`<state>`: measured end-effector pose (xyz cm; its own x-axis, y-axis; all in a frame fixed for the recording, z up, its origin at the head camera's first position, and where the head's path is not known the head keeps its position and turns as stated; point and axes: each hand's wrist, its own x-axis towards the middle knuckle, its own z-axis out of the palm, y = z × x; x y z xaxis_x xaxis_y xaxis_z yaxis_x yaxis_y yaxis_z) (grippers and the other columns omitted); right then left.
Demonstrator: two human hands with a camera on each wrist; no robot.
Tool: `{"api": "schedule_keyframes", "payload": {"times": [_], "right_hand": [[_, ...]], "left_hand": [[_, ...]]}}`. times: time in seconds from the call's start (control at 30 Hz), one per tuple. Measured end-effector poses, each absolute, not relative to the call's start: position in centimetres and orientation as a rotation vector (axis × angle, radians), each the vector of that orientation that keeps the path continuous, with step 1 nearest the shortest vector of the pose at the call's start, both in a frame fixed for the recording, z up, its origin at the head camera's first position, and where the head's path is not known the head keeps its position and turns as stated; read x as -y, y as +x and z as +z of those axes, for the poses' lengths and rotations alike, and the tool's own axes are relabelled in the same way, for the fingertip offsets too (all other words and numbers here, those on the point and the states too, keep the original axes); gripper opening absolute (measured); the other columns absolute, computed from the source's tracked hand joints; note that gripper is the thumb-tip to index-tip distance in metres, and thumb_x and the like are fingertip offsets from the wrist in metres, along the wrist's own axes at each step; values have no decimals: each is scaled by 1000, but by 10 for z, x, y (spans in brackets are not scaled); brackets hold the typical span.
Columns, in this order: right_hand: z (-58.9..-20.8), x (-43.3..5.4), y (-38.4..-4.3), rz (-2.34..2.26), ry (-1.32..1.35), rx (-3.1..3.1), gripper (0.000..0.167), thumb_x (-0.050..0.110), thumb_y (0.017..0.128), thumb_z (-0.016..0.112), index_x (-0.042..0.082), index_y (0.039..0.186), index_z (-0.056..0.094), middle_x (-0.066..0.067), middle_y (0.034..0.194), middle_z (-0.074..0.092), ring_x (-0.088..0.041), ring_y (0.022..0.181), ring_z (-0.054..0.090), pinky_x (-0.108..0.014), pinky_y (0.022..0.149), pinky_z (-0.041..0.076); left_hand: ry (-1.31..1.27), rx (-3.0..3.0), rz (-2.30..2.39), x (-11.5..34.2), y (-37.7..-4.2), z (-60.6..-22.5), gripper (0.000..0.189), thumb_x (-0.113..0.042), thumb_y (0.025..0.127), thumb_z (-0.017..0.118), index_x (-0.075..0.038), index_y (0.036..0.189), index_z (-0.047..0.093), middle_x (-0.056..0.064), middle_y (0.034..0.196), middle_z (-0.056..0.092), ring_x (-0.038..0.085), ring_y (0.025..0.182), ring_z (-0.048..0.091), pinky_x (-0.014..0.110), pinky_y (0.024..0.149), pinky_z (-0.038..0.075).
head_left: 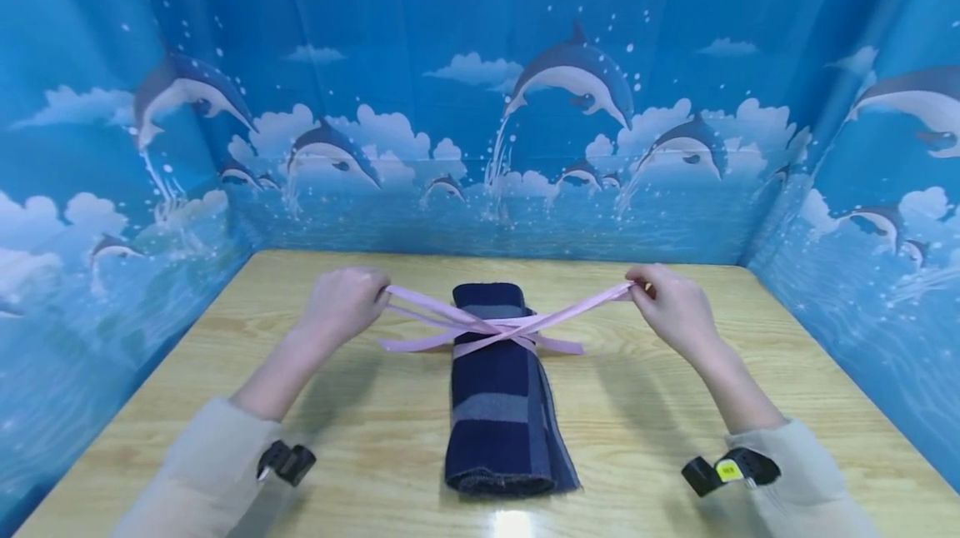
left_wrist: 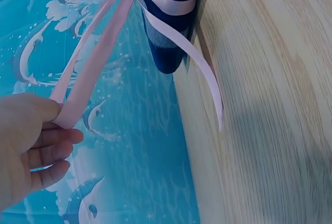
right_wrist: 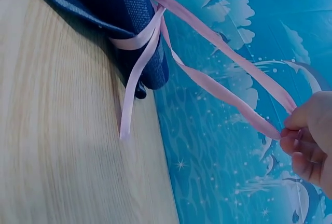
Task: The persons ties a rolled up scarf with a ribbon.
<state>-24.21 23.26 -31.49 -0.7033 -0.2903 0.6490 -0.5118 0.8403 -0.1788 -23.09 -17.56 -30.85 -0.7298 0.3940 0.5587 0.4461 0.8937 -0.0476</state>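
A rolled navy and grey cloth [head_left: 491,380], its edge frayed, lies lengthwise on the table with a pink ribbon [head_left: 585,305] around it. My left hand [head_left: 347,302] pinches a ribbon loop on the left, between thumb and index finger. On the opposite side, my right hand [head_left: 675,309] pinches a second loop. Both loops stretch outward above the table from a crossing on top of the roll. Two loose ribbon tails hang beside the cloth, one seen in the left wrist view [left_wrist: 205,71], the other in the right wrist view [right_wrist: 132,89].
The light wood-grain table [head_left: 375,430] extends to both sides of the roll. Blue dolphin-print curtains [head_left: 420,38] enclose its back and sides. Black bands with small devices [head_left: 287,463] are on both wrists, over pale sleeves.
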Motion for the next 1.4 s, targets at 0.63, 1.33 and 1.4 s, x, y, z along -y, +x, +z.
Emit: {"api": "schedule_keyframes", "payload": {"times": [0.63, 1.33, 1.4], "right_hand": [[-315, -261, -237, 416, 524, 2419, 12, -1, 78, 67, 1, 90, 67, -10, 78, 65, -21, 61, 56, -38, 53, 42], [-314, -292, -233, 385, 475, 2427, 15, -5, 78, 64, 0, 92, 66, -14, 80, 65, -28, 65, 59, -41, 54, 45], [-313, -295, -232, 380, 470, 2428, 16, -5, 77, 64, -1, 92, 66, -14, 80, 65, -28, 65, 59, -41, 54, 44]], "left_hand": [[-465, 2591, -85, 202, -230, -304, 14, -6, 81, 64, -5, 67, 65, 3, 54, 54, 23, 46, 51, 41, 42, 42], [-359, 2662, -60, 228, -231, -301, 13, -5, 83, 60, -2, 72, 66, 6, 56, 55, 24, 46, 50, 42, 41, 40], [-359, 2670, -58, 230, -230, -300, 13, -5, 83, 59, -2, 73, 66, 6, 57, 56, 23, 47, 50, 41, 42, 40]]}}
